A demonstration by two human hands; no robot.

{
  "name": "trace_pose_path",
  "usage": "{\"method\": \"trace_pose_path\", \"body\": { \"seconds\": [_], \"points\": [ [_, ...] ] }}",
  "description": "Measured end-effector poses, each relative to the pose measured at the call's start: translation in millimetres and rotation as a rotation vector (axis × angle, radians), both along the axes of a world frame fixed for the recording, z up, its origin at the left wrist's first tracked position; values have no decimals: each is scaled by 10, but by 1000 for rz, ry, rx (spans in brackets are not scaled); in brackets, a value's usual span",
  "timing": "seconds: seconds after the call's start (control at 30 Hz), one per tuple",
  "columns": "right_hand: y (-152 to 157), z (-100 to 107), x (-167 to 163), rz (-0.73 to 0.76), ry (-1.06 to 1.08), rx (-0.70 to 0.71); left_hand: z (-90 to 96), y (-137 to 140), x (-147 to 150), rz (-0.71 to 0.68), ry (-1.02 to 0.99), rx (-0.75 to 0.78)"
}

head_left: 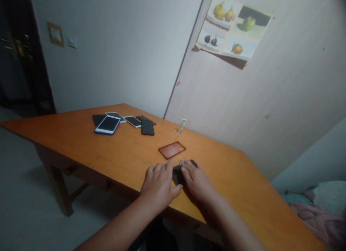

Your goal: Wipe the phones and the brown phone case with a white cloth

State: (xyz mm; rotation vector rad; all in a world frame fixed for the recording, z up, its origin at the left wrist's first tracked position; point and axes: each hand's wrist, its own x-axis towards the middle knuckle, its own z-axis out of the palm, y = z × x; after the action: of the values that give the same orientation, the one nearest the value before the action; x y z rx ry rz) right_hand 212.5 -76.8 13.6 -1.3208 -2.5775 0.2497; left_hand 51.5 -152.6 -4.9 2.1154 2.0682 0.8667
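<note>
A black smartphone (177, 176) lies at the table's near edge, mostly covered by my hands. My left hand (159, 183) steadies its left side, thumb at the near corner and index finger at the far one. Across the phone's right part rests my right hand (196, 180), fingers bent and pressed together over a small whitish wad (182, 162); whether that is tissue or cloth, I cannot tell. Just beyond the phone lies a reddish-brown translucent phone case (172, 150), open side up.
A small clear pump bottle (181, 127) stands near the wall. Farther left on the wooden table (67, 132) are several phones and tablets, among them a white-framed tablet in a blue case (108, 124) and a black phone (147, 127). Bedding (319, 218) lies beyond the right edge.
</note>
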Motion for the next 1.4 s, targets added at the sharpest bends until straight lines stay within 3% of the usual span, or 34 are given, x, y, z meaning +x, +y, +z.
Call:
{"method": "trace_pose_path", "body": {
  "seconds": [0.07,0.13,0.27,0.33,0.47,0.53,0.57,0.73,0.8,0.93,1.0,1.2,1.4],
  "points": [
    [-136,23,-45,149,29,-29,0,0,-2,-5,-10,-5],
    [-138,41,-27,193,32,-61,9,-2,-2,-7,-15,-7],
    [93,31,84,-106,-2,-27,31,-10,-1,-4,-4,-16],
    [82,23,75,-145,-16,-15,30,-14,-3,-8,-2,-17],
    [-254,36,-12,161,8,-36,12,-15,-15,-17,-5,-31],
    [-328,39,26,228,23,-66,7,-10,-18,-20,-10,-45],
    [-302,35,76,203,30,-73,7,-7,-19,-22,-12,-45],
    [30,-49,356,-203,26,-26,9,3,-12,-22,-7,-14],
    [-36,-76,343,-193,15,-6,1,4,-16,-22,-2,-14],
    [-457,-79,191,58,37,-1,-22,10,-36,-30,15,-12],
    [-566,-76,181,89,58,-14,-27,17,-45,-34,20,-12],
    [-306,-162,494,-204,78,13,-27,37,-56,-22,59,-7],
    [-296,-316,621,-234,161,32,67,57,-50,-21,138,-55]
  ]
}}
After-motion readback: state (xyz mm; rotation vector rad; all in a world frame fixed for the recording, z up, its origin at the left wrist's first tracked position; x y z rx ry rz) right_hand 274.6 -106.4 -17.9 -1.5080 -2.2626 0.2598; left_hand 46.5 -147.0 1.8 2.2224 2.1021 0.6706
